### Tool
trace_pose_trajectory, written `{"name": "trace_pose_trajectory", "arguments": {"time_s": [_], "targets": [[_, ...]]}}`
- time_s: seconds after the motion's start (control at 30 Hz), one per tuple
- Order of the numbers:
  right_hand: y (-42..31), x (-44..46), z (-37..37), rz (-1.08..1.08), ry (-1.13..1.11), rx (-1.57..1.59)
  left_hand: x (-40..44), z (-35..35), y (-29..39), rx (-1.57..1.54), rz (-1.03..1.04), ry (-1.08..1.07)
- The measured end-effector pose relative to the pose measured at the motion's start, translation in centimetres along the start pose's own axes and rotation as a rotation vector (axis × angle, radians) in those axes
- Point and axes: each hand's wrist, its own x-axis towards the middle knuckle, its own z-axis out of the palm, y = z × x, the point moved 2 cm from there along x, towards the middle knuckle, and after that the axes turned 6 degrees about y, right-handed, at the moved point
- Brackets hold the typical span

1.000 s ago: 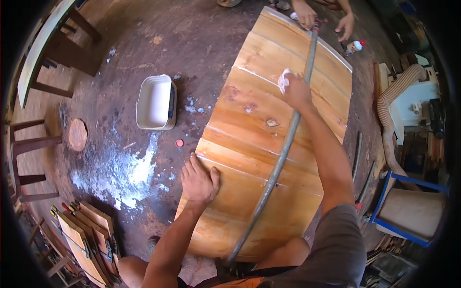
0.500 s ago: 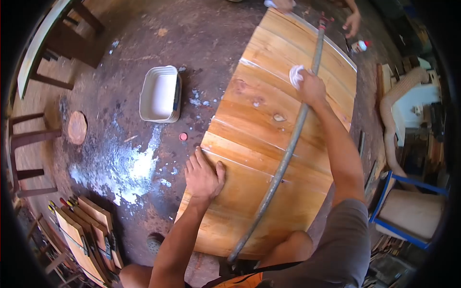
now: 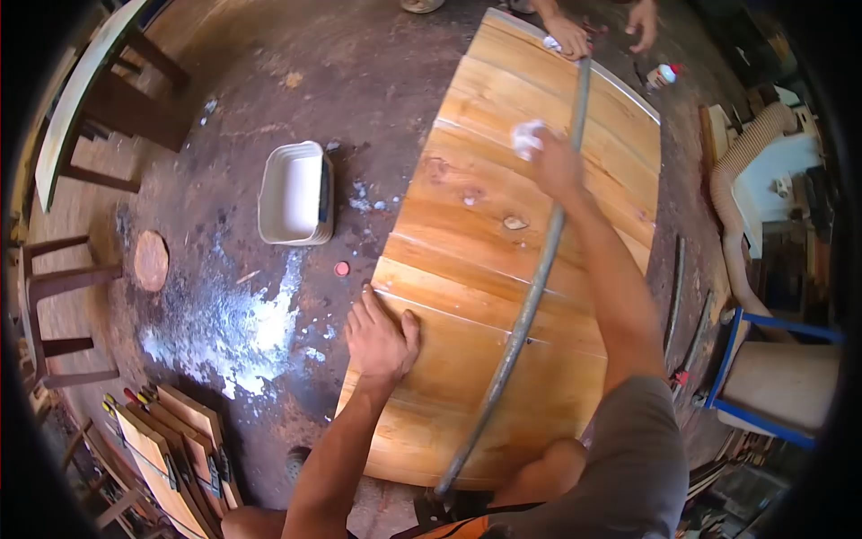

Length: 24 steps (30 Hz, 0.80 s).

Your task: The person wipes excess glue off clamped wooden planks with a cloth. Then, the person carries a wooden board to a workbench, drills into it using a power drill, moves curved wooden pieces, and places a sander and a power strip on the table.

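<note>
A glued-up wooden panel [image 3: 449, 332] of several boards lies in front of me, with pale lines along its seams. A long metal pipe clamp [image 3: 527, 314] runs lengthwise over it. My left hand [image 3: 379, 341] rests flat on the panel's left edge, fingers spread and holding nothing. My right hand [image 3: 558, 166] grips a crumpled white rag [image 3: 527, 139] over the far half of the panel, left of the pipe. Whether the rag touches the wood I cannot tell.
A co-worker's hand [image 3: 567, 38] with a white cloth is at the panel's far end; their other hand [image 3: 642, 25] hangs nearby. A white-filled tub [image 3: 296, 235], red cap [image 3: 341, 269], glue bottle [image 3: 663, 75], clamped boards [image 3: 171, 449] and a blue-framed stool [image 3: 777, 382] surround the panel.
My right hand has moved left and slightly toward me with the rag. My left hand stays on the edge. The co-worker's cloth hand has shifted right, up to the pipe's far end.
</note>
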Motion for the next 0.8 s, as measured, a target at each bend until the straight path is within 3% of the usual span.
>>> {"name": "trace_pose_trajectory", "arguments": {"time_s": [0.1, 0.2, 0.27, 0.3, 0.37, 0.43, 0.5, 0.53, 0.57, 0.6, 0.63, 0.8], "targets": [[-3.2, -0.2, 0.1, 0.005, 0.062, -0.020, 0.0, 0.1, -0.1, 0.027, 0.007, 0.001], [-10.0, 4.4, 6.0, -0.096, 0.131, 0.074, -0.1, 0.0, -0.4, 0.037, 0.012, 0.018], [-16.1, 7.0, 4.8, -0.106, -0.190, 0.096, -0.5, 0.4, 0.3, 0.036, 0.048, 0.012], [-17.8, 7.8, 5.7, -0.178, -0.264, 0.319, -0.6, 0.7, 0.1, 0.031, 0.043, 0.043], [-22.1, 6.9, 4.2, -0.206, -0.222, 0.284, -0.2, 0.7, 0.5, 0.014, 0.046, 0.078], [-21.7, 5.8, 2.3, -0.183, 0.046, 0.326, -0.5, 0.5, 0.2, 0.019, 0.020, 0.066], [-16.6, 5.2, -1.2, -0.087, 0.008, 0.091, -0.7, 0.6, 0.0, 0.013, 0.011, 0.044], [-12.2, 5.4, -1.4, -0.160, -0.046, -0.224, -0.6, 0.8, 0.0, 0.028, 0.027, 0.071], [-8.5, 4.6, -2.5, -0.111, -0.130, -0.315, -0.5, 0.8, -0.1, 0.048, 0.038, 0.104], [-4.4, 3.0, -2.8, -0.125, -0.008, -0.357, -0.5, 0.8, -0.1, 0.047, 0.032, 0.102], [-0.2, 2.3, -2.5, -0.054, -0.091, -0.321, -0.5, 0.7, -0.1, 0.045, 0.025, 0.110], [0.7, -2.7, -3.0, -0.139, -0.123, -0.391, -0.5, 0.8, -0.1, 0.056, 0.052, 0.119]]}}
